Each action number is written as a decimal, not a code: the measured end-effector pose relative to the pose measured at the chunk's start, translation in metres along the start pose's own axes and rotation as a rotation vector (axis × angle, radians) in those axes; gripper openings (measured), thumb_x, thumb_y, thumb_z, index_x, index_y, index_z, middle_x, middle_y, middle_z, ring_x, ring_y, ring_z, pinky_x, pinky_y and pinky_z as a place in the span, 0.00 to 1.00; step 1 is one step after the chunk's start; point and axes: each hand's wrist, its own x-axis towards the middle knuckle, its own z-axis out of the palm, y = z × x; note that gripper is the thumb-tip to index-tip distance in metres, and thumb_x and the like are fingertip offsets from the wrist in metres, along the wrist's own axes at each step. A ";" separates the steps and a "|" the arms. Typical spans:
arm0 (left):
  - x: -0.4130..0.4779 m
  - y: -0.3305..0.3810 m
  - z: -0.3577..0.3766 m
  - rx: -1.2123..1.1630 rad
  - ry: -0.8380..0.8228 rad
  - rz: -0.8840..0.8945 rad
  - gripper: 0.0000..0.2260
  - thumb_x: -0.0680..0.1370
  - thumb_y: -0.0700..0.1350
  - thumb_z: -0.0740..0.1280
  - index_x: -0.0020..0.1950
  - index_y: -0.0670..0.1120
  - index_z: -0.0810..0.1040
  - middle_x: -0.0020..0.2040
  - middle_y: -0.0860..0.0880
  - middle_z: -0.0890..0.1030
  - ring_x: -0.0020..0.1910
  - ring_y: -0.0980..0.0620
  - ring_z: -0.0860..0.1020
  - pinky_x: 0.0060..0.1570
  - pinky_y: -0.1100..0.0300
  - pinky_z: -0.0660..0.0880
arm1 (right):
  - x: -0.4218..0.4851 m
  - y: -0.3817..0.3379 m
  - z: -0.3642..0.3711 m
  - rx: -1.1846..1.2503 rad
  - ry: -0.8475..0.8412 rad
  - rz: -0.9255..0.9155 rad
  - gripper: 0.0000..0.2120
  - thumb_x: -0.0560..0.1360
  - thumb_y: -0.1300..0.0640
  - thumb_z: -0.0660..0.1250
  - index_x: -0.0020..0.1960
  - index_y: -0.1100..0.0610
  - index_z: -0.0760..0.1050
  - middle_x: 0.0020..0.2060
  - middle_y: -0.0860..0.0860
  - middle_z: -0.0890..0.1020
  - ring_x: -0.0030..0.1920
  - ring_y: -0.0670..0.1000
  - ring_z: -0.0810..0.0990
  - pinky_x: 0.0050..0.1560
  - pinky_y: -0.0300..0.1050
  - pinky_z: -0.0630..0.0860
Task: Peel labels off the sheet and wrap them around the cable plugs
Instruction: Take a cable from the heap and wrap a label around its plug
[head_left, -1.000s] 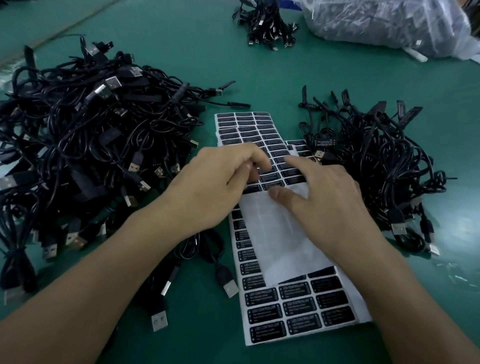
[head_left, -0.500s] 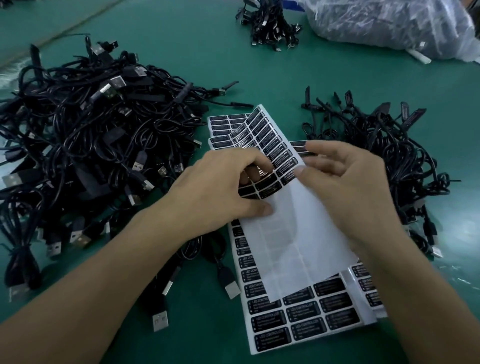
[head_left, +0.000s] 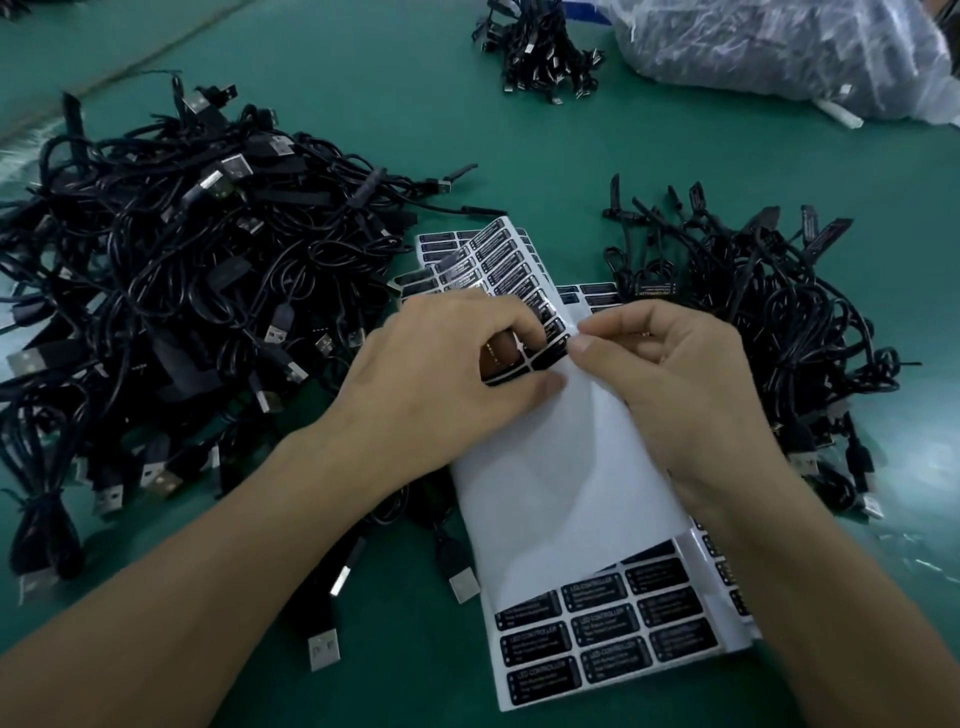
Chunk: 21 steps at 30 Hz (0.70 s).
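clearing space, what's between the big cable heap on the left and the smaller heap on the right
Head view: the label sheets lie there on the green table, with the left hand and right hand pinching the lifted top sheet.

both hands (head_left: 571, 384) on label sheet (head_left: 566, 478)
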 end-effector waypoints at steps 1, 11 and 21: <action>0.000 -0.001 0.000 0.003 -0.003 -0.011 0.12 0.70 0.61 0.71 0.49 0.58 0.82 0.43 0.59 0.81 0.45 0.55 0.80 0.47 0.48 0.79 | -0.001 -0.002 -0.001 0.017 -0.016 0.015 0.05 0.73 0.62 0.74 0.41 0.53 0.83 0.33 0.51 0.85 0.33 0.45 0.80 0.39 0.43 0.77; -0.001 0.003 0.002 0.040 -0.004 -0.004 0.13 0.72 0.62 0.68 0.47 0.56 0.84 0.42 0.59 0.82 0.43 0.55 0.80 0.43 0.48 0.79 | -0.004 -0.005 0.003 0.063 -0.090 0.039 0.07 0.73 0.65 0.73 0.44 0.54 0.81 0.34 0.52 0.86 0.34 0.49 0.81 0.41 0.46 0.77; 0.001 -0.002 0.002 -0.087 -0.040 -0.059 0.09 0.74 0.56 0.67 0.45 0.56 0.85 0.40 0.57 0.84 0.43 0.53 0.82 0.44 0.48 0.80 | -0.006 -0.006 0.004 0.120 -0.109 0.063 0.09 0.73 0.67 0.72 0.43 0.53 0.79 0.37 0.59 0.85 0.34 0.52 0.81 0.41 0.48 0.76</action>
